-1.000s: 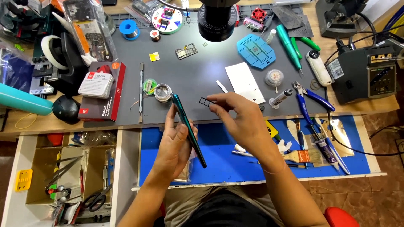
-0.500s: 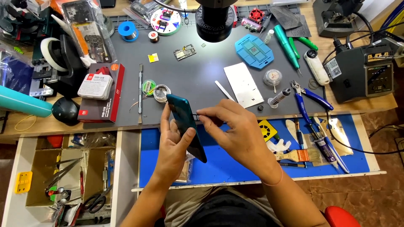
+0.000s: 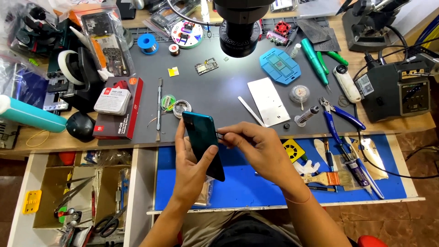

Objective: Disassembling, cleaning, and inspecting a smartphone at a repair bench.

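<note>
Wooden workbench [image 3: 411,122] bears a grey mat [image 3: 219,96] and blue pliers [image 3: 336,116].

A red and black rectangular box [image 3: 120,109] is laid flat at the left of the grey mat, and a smaller white packet with red marks [image 3: 112,99] is stacked on it. Behind them, a clear plastic bag holding a dark circuit board [image 3: 106,43] is propped upright. On the dark soldering station [image 3: 398,93] at the right, a small rectangular display [image 3: 415,95] is set in the front, and a white label [image 3: 364,84] is stuck on its left side.
</note>
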